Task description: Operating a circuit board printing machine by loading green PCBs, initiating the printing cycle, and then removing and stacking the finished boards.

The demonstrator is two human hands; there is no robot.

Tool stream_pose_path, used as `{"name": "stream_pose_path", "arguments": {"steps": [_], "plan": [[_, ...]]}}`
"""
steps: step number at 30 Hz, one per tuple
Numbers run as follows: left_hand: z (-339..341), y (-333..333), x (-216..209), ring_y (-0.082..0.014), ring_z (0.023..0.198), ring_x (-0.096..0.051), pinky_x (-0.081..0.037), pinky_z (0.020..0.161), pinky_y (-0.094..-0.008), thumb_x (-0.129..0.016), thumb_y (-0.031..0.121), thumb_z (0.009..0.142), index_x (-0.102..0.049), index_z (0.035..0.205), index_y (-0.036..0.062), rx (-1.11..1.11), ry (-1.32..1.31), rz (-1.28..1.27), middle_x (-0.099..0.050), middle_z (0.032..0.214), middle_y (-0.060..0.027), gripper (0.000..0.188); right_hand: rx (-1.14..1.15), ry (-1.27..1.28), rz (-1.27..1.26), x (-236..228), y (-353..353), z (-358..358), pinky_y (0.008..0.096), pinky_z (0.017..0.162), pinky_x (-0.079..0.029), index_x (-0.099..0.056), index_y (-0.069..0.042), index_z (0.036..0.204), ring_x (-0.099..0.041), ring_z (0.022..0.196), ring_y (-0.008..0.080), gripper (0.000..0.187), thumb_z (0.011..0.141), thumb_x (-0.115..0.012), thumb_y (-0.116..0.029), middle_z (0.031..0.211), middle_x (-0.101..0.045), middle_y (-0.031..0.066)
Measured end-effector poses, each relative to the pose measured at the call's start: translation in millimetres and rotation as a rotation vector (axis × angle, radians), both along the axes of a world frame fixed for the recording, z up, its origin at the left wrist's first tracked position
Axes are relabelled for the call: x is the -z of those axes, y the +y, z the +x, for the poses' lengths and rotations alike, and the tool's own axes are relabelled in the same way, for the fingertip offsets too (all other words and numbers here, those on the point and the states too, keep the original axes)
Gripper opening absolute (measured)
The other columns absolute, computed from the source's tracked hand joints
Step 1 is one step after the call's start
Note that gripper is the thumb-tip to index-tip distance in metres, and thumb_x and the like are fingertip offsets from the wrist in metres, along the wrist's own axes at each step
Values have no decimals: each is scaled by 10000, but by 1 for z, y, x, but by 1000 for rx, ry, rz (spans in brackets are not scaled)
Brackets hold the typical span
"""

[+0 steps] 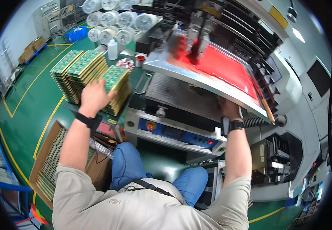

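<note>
My left hand (pixel 96 96) rests against the near stack of green circuit boards (pixel 117 78) on the left, its fingers and thumb spread over the upper edge. Two more stacks of circuit boards (pixel 67 63) stand beside it. Off to the right, my right hand (pixel 230 109) reaches beneath the silver frame of a printing screen (pixel 212 86). Shadow and the frame hide its fingertips, so what they hold, if anything, cannot be seen. Red ink (pixel 227 67) covers the screen's mesh. Below lies the machine's perforated metal bed (pixel 170 92).
Above the screen hangs a squeegee head (pixel 198 42). The machine's front panel carries a red emergency button (pixel 150 125). A cardboard box (pixel 45 168) with boards stands on the floor at left. A white bottle (pixel 112 50) and red ink jar (pixel 140 60) stand behind the stacks.
</note>
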State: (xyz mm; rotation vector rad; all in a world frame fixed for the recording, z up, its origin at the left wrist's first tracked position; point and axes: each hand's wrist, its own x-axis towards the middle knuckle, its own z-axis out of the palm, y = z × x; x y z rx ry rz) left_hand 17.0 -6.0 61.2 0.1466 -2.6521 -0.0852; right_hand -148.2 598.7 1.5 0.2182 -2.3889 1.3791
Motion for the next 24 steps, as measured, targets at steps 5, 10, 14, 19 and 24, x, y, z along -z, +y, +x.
{"name": "stream_pose_path", "arguments": {"steps": [5, 10, 14, 19, 24], "plan": [[-9, 0, 9, -417, 1026, -693, -548, 894, -508, -815, 467, 846, -634, 1147, 24, 19, -8, 51, -719, 1082, -225, 565, 140, 260, 737, -1, 1, 10, 382, 968, -557, -583, -118, 1346, -677, 1117, 228, 330, 1034, -630, -214, 1169, -688, 54], [-16, -13, 18, -450, 1006, -687, -538, 891, -521, -831, 424, 841, -630, 1178, 24, -4, 17, 69, -722, 1064, -246, 561, 229, 347, 502, -20, 52, 28, 377, 931, -553, -609, -101, 1282, -673, 1077, 226, 284, 1016, -628, -199, 1134, -689, 56], [-18, -15, 23, -459, 1087, -661, -524, 929, -504, -821, 367, 869, -621, 1261, 31, 34, 184, 41, -712, 1151, -249, 554, 293, 319, -862, -36, 131, 80, 339, 741, -557, -653, -33, 1092, -687, 856, 189, 153, 987, -612, -136, 1020, -718, 98], [7, 7, 5, -399, 1285, -579, -466, 1067, -455, -782, 307, 906, -559, 1416, 32, 165, 105, 167, -621, 1374, -208, 621, 825, 293, -41, -40, 189, 160, 309, 651, -546, -650, -30, 978, -680, 717, 182, 94, 982, -586, -98, 881, -718, 103], [19, 51, -17, -343, 1379, -541, -424, 1146, -429, -780, 252, 882, -504, 1485, 15, 536, 22, 308, -574, 1456, -178, 705, 594, -51, -298, 12, 193, 178, 298, 603, -525, -632, -41, 963, -659, 671, 163, 86, 994, -582, -103, 835, -707, 100]]}}
